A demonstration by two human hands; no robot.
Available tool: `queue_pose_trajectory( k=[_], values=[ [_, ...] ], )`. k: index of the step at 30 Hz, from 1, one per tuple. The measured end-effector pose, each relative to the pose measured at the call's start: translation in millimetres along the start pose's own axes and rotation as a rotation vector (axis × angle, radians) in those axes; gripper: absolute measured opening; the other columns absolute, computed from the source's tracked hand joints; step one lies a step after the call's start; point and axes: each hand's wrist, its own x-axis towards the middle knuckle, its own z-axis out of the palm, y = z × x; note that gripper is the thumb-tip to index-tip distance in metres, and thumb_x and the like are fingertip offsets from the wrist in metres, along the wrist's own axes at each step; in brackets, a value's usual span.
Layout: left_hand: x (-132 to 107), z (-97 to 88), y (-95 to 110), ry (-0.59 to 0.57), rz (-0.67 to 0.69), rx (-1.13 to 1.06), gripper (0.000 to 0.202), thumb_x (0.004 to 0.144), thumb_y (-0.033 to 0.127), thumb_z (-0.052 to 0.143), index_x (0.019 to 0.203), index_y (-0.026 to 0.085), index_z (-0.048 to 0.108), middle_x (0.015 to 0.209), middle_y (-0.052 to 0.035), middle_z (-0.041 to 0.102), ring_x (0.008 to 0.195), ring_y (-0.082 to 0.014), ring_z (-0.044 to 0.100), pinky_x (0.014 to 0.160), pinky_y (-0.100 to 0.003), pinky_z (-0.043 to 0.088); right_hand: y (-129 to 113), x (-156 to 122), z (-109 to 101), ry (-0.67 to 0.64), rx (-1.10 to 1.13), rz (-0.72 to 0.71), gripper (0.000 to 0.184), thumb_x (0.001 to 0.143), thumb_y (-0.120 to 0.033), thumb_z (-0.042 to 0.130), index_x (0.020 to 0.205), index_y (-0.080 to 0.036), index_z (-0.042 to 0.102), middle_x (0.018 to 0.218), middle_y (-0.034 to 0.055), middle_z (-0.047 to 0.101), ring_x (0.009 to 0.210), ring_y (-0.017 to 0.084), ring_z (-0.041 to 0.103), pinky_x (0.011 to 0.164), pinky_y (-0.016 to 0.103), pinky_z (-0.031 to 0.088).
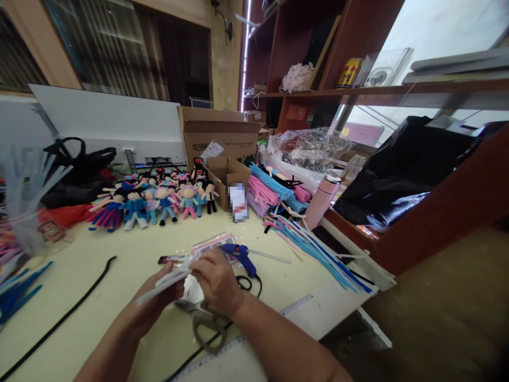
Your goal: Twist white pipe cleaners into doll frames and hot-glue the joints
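White pipe cleaners (165,283) in a small bundle lie across my left hand (162,297), whose fingers are closed round them from below. At the bundle's upper end my right hand (217,278) pinches the white strands, its fingertips pressed together. Just beyond the right hand a blue glue gun (243,257) lies on its side with a clear glue stick poking out of it. Scissors with grey-brown handles (209,331) rest under my wrists, their blades partly hidden. Behind the hands are a red-and-black cutter (172,259) and a printed picture card (212,245), partly covered.
Several small pipe-cleaner dolls (163,204) stand in a group at the back, beside an opened cardboard box (222,135). Coloured pipe cleaners (318,246) and a pink bottle (323,201) occupy the right. A black pipe cleaner (66,313) lies at left; a ruler (297,305) lies near the front edge.
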Motion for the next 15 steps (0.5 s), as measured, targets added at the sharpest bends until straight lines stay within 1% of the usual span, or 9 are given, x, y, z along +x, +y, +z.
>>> queue_pose_trajectory(
  k=[3,6,8,11,15],
  values=[
    [1.6,-5.2,-0.7,-0.025,-0.023,-0.03,0.031,0.065,0.043,0.07,0.068,0.014,0.06,0.059,-0.0001,0.054,0.054,-0.0105,0.046,0.05,-0.023,0.041,1.7,1.0,0.7,-0.014,-0.009,0.013,0.019,0.09,-0.028,0.045,0.096,-0.018,0.06,0.091,0.0071,0.057,0.092,0.017,0.051,0.084,0.029,0.042],
    [2.7,-10.6,-0.7,-0.008,-0.016,-0.051,0.025,0.062,0.033,0.075,0.071,0.014,0.063,0.065,-0.0011,0.058,0.059,-0.0104,0.05,0.055,-0.022,0.044,3.7,1.6,0.8,-0.03,-0.023,0.024,0.021,0.091,-0.03,0.044,0.094,-0.017,0.06,0.089,0.0069,0.057,0.09,0.016,0.051,0.081,0.028,0.042],
    [2.4,-12.1,1.0,-0.01,-0.017,-0.048,0.024,0.061,0.027,0.076,0.076,0.014,0.064,0.068,-0.0017,0.06,0.062,-0.0108,0.052,0.057,-0.022,0.046,4.7,1.5,1.4,-0.04,-0.03,0.034,0.022,0.091,-0.031,0.043,0.093,-0.017,0.06,0.088,0.0066,0.057,0.09,0.016,0.051,0.081,0.028,0.042],
    [1.3,-11.8,4.8,-0.043,-0.006,-0.016,0.026,0.061,0.023,0.075,0.083,0.015,0.065,0.07,-0.0019,0.061,0.063,-0.0108,0.053,0.059,-0.022,0.046,6.2,1.1,3.2,-0.058,-0.015,0.054,0.02,0.091,-0.031,0.044,0.093,-0.017,0.06,0.088,0.0061,0.057,0.09,0.016,0.051,0.082,0.028,0.042],
    [0.3,-10.5,7.7,-0.004,0.049,0.032,0.026,0.06,0.023,0.076,0.081,0.015,0.065,0.069,-0.0012,0.06,0.064,-0.0111,0.052,0.059,-0.021,0.044,8.3,0.6,5.6,-0.065,0.049,0.095,0.015,0.09,-0.027,0.048,0.091,-0.018,0.06,0.087,0.005,0.057,0.089,0.015,0.052,0.081,0.027,0.041]
  ],
)
